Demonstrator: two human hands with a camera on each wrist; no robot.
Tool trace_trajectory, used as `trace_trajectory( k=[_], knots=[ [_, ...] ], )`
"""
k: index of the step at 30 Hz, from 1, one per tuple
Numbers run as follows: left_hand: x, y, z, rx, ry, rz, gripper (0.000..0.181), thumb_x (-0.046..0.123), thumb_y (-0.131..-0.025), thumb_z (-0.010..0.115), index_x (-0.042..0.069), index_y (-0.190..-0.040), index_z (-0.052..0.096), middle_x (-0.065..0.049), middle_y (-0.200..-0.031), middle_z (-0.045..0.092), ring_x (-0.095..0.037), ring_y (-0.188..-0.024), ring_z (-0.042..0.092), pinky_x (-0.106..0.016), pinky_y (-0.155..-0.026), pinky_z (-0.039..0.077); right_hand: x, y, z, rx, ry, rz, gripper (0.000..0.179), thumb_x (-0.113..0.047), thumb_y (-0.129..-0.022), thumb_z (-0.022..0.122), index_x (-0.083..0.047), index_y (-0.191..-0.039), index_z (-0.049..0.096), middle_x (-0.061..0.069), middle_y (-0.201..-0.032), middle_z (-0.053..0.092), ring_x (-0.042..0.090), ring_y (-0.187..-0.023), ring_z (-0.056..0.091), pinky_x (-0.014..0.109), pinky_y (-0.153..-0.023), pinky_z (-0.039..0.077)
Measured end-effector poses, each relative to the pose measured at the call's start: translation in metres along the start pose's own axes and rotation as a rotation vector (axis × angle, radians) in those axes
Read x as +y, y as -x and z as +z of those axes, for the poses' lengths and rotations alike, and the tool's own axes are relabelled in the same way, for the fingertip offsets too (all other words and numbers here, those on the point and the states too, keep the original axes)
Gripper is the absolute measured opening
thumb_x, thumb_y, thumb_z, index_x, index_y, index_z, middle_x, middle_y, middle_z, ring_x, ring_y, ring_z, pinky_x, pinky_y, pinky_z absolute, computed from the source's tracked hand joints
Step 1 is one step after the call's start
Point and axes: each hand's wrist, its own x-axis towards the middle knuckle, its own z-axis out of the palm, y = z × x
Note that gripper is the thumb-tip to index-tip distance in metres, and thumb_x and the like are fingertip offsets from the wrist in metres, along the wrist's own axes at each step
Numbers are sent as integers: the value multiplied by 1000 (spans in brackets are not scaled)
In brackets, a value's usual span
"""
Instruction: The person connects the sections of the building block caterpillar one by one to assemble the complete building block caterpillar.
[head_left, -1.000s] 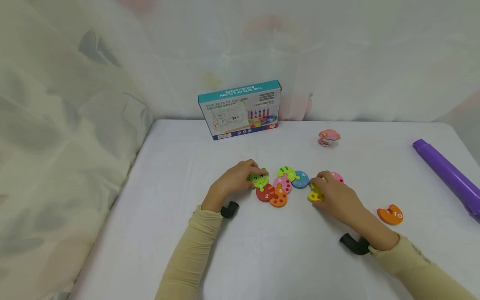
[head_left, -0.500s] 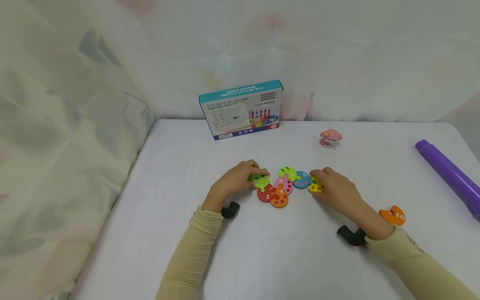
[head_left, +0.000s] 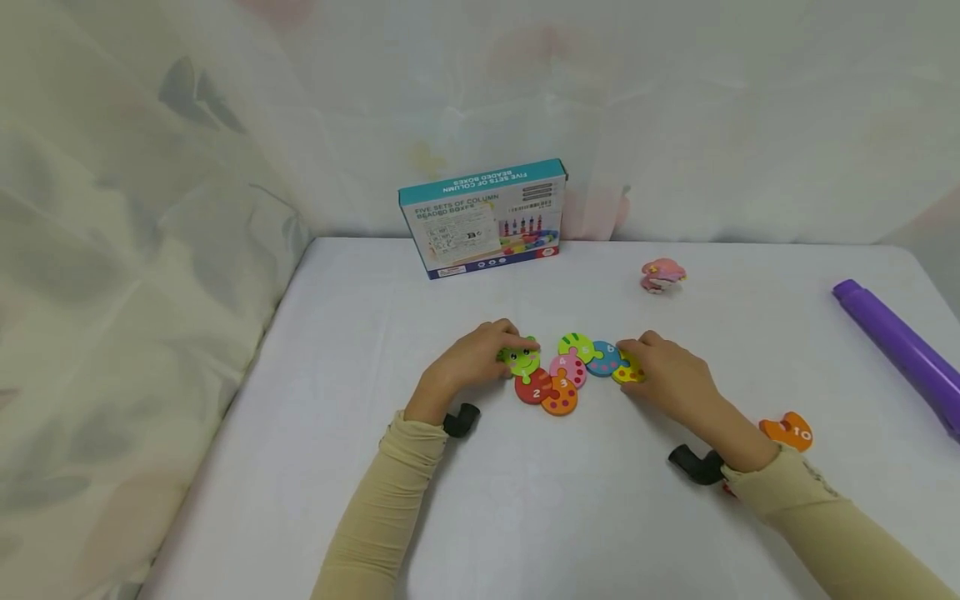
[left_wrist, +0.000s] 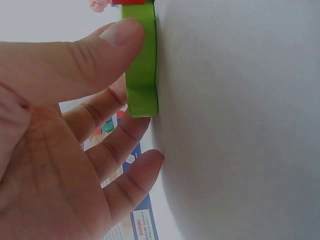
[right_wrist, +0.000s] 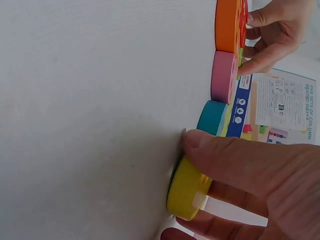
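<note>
In the head view, my left hand (head_left: pixel 474 357) pinches the edge of the green smiling-face caterpillar puzzle piece (head_left: pixel 522 361); in the left wrist view the thumb lies against the green side (left_wrist: pixel 142 65). From it curves a joined row: red 2 (head_left: pixel 533 388), orange 3 (head_left: pixel 560 398), pink 4 (head_left: pixel 567 370), striped green 5 (head_left: pixel 576 345) and blue 6 (head_left: pixel 603 358). My right hand (head_left: pixel 678 379) grips a yellow spotted puzzle piece (head_left: pixel 627 371) between thumb and fingers, right at the blue one's edge. Its far side is hidden under the fingers.
An orange piece numbered 10 (head_left: pixel 789 432) lies beyond my right wrist, and something red (head_left: pixel 729 490) peeks out below the sleeve. Farther back are a bead-set box (head_left: pixel 483 221), a small pink figurine (head_left: pixel 662 275) and a long purple tube (head_left: pixel 896 346).
My right hand has moved slightly up and left, bringing the yellow piece against the blue 6. A pink piece behind that hand has become hidden. The left hand holds still.
</note>
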Motion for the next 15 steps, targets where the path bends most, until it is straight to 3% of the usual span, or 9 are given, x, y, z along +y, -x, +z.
trace_trajectory(
  k=[9,15],
  knots=[
    [-1,0,1,-2,10,-1,51,7,-82,67,29,-126,58,1,-118,51,-15,-108,44,-29,-90,42,1,0,-1,-22,11,2,60,-22,-72,79,-1,-123,56,18,-105,55,27,-85,54,40,-64,52],
    [0,-1,0,-2,20,-4,51,6,-82,67,29,-126,58,1,-118,51,-14,-107,44,-29,-90,42,7,8,-12,8,-10,8,62,-22,-71,79,-3,-125,55,19,-110,54,30,-90,56,45,-66,52]
  ],
)
